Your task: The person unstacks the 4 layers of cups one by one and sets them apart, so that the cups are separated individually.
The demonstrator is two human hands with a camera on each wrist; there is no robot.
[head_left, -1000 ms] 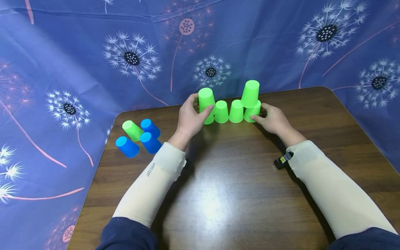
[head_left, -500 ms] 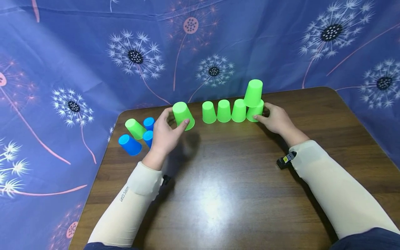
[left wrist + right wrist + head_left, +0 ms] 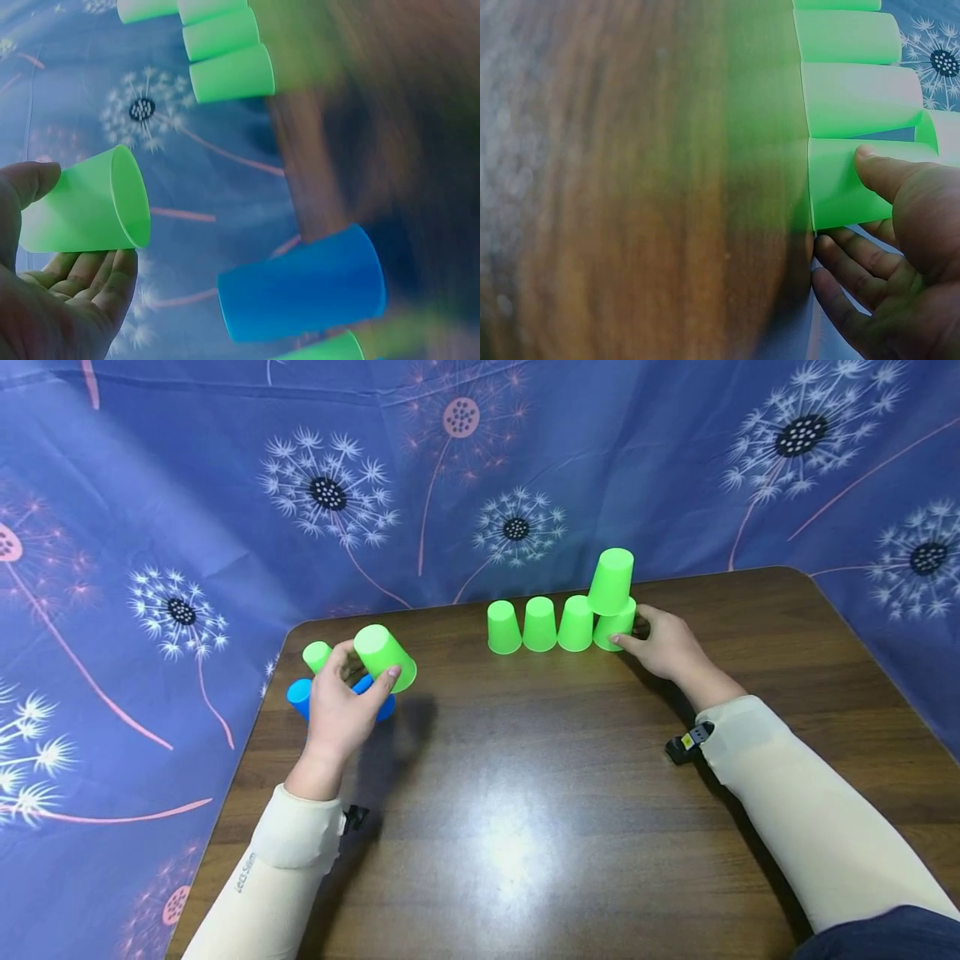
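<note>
My left hand (image 3: 337, 710) holds a green cup (image 3: 385, 657) between thumb and fingers, bottom up and tilted, raised above the table at the left. In the left wrist view the cup's open rim (image 3: 131, 196) faces away from the palm. My right hand (image 3: 663, 647) grips the rightmost cup (image 3: 615, 627) of a row of upside-down green cups, its thumb on the front. On that end cup another green cup (image 3: 611, 581) stands upside down, slightly overhanging to the left. The other row cups (image 3: 539, 625) stand side by side.
Behind and below my left hand, partly hidden by it, are a green cup (image 3: 317, 655) and several blue cups (image 3: 298, 695). The brown wooden table (image 3: 570, 777) ends at the back against a blue dandelion-print cloth (image 3: 420, 460).
My left hand has lifted its green cup off the left end of the row and carried it left, toward the blue cups. The right hand has stayed at the end cup.
</note>
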